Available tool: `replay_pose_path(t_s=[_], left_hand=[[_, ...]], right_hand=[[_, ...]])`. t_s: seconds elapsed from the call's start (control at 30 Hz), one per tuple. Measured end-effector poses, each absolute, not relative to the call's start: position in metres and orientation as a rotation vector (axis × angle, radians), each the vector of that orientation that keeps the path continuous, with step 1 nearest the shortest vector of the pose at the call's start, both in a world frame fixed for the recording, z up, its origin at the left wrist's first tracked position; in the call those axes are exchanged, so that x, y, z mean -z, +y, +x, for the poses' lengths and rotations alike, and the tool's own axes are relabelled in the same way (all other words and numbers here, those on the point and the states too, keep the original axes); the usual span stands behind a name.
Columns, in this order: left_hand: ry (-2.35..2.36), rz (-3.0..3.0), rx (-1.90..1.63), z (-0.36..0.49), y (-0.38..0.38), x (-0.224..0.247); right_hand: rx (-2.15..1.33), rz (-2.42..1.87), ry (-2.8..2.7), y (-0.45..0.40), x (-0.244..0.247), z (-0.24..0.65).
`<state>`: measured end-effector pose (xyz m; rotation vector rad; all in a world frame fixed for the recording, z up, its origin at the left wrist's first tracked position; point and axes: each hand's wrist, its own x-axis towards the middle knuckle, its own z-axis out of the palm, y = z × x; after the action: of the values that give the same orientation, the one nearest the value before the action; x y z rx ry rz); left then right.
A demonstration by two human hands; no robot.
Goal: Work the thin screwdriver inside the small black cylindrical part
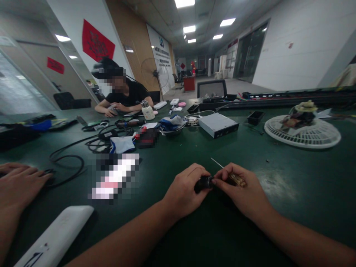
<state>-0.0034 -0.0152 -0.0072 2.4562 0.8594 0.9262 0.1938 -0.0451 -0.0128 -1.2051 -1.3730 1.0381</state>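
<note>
The left hand point(185, 191) closed firmly around a small black part point(204, 183), perhaps a plug, while the right hand point(239, 189) gripped an amber-handled screwdriver point(236, 180) just beside it.

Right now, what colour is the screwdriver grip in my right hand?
The screwdriver grip is amber, shown best in the head view.

This is an electronics workshop set up in an office hall: a long dark-green bench point(289, 211) is carrying coiled black cables point(66, 159) at ten o'clock and a flat silver metal box point(218, 125) at twelve o'clock.
</note>
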Motion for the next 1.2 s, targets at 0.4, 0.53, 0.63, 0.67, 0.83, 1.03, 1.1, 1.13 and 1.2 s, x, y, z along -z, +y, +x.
replay_pose_path(t_s=[0.4, 0.53, 0.63, 0.67, 0.83, 1.03, 1.1, 1.13, 1.2], left_hand=[[0.747, 2.478, -0.903, -0.004, -0.018, 0.005], [0.739, 2.479, -0.902, -0.002, -0.018, 0.005], [0.856, 2.462, -0.94, 0.0, -0.018, 0.005], [0.921, 2.452, -0.946, 0.0, -0.018, 0.005], [1.276, 2.334, -0.914, -0.002, -0.015, 0.009], [1.29, 2.268, -0.941, -0.003, -0.015, 0.014], [1.257, 2.29, -0.933, -0.003, -0.015, 0.014], [1.246, 2.298, -0.932, -0.003, -0.015, 0.013], [1.238, 2.309, -0.943, -0.003, -0.014, 0.012]], right_hand=[[-0.964, -1.304, -1.555, -0.053, 0.012, 0.192], [-0.91, -1.327, -1.614, -0.052, 0.01, 0.191], [-0.919, -1.274, -1.566, -0.051, 0.008, 0.191], [-0.918, -1.252, -1.523, -0.051, 0.008, 0.192], [-0.849, -1.098, -1.388, -0.054, 0.01, 0.197], [-0.867, -1.014, -1.463, -0.055, 0.01, 0.198], [-0.891, -1.044, -1.49, -0.054, 0.009, 0.198], [-0.907, -1.05, -1.507, -0.054, 0.008, 0.199], [-0.934, -1.051, -1.548, -0.054, 0.007, 0.199]])
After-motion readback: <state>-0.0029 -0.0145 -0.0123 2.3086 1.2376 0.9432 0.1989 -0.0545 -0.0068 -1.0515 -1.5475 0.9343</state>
